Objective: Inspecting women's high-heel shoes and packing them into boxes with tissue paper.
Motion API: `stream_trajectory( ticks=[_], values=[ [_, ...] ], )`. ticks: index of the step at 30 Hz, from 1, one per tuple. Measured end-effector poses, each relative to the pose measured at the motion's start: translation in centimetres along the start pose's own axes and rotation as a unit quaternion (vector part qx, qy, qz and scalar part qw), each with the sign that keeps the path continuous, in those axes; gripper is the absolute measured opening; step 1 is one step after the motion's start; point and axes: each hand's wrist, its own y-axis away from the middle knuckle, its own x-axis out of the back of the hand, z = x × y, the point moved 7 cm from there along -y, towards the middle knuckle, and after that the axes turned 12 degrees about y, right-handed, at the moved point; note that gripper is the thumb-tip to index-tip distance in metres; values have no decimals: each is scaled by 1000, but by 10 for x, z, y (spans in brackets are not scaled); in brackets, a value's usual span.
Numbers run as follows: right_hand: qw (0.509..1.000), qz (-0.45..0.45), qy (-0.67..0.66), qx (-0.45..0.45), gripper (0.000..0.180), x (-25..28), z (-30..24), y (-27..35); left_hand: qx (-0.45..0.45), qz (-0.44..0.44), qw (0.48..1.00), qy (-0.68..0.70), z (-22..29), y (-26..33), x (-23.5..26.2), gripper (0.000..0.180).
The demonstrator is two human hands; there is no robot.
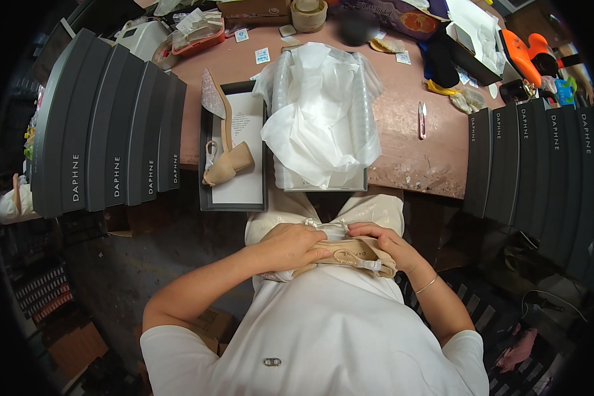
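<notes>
A beige high-heeled shoe [350, 255] lies across my lap, its insole facing up. My left hand [293, 245] grips its left part, thumb over the edge. Around its right part, near a clear strip, the fingers of my right hand [388, 245] are bent and holding on. Its underside is hidden. A matching beige shoe [226, 162] with a glittery part rests on its side in a dark box lid [205, 191] at the table edge. Beside that lid stands an open shoe box [360, 179], filled with crumpled white tissue paper [320, 119] and lined with bubble wrap [282, 155].
Dark shoe boxes are stacked at the left [92, 145] and right [534, 158]. Small thread snips [422, 120] lie on the brown table [435, 158]. Farther back are a tape roll [308, 14], a red tray [198, 41] and an orange tool [520, 56].
</notes>
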Motion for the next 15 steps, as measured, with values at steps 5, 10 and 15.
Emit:
stream_trajectory(
  ticks=[5, 10, 15],
  values=[
    [998, 56, -19, -16, 63, -9, 8, 8, 33, -41, 998, -35, -1, -3, -5, 43],
    [995, 88, -43, -20, 61, -13, 8, 12, 40, -36, 997, -53, 2, -4, -7, 46],
    [990, 136, 20, -16, 58, -16, -2, 13, 56, 4, 995, -84, 2, -8, -11, 46]
  ],
)
